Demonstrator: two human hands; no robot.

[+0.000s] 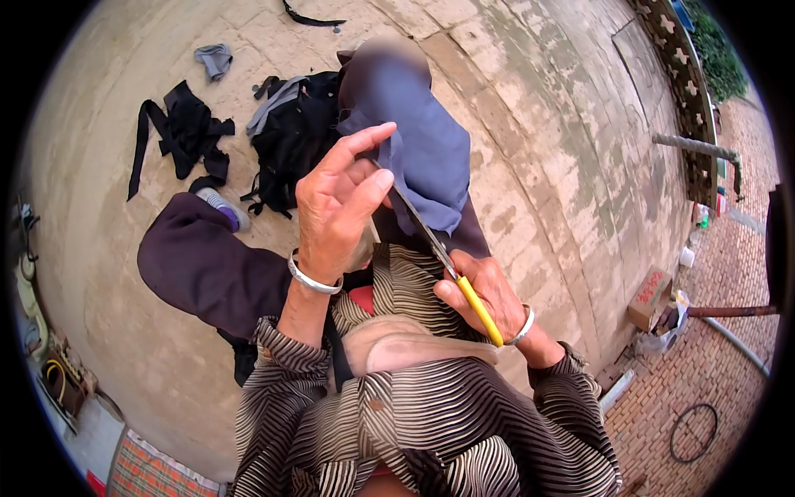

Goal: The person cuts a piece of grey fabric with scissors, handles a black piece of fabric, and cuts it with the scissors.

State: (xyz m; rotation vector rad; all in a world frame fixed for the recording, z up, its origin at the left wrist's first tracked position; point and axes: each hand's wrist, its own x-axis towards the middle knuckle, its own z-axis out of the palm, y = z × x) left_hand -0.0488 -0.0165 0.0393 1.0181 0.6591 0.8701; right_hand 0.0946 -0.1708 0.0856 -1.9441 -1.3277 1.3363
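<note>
Paved ground (546, 157) was patchily stained. Blue-grey cloth (435, 153) lay over the dark-trousered right leg (476, 236). Left hand (339, 195) was at its edge, thumb and index finger apart; grip could not be told. Right hand (484, 290) held yellow-handled scissors (474, 305), blades toward the left hand.

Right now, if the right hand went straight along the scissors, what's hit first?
Probably the left hand, roughly in line with the scissors; depth unclear, so the blue-grey cloth might come first.

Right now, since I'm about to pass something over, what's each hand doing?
Left hand: at the edge of the blue cloth; grip unclear.
Right hand: closed on yellow-handled scissors.
</note>
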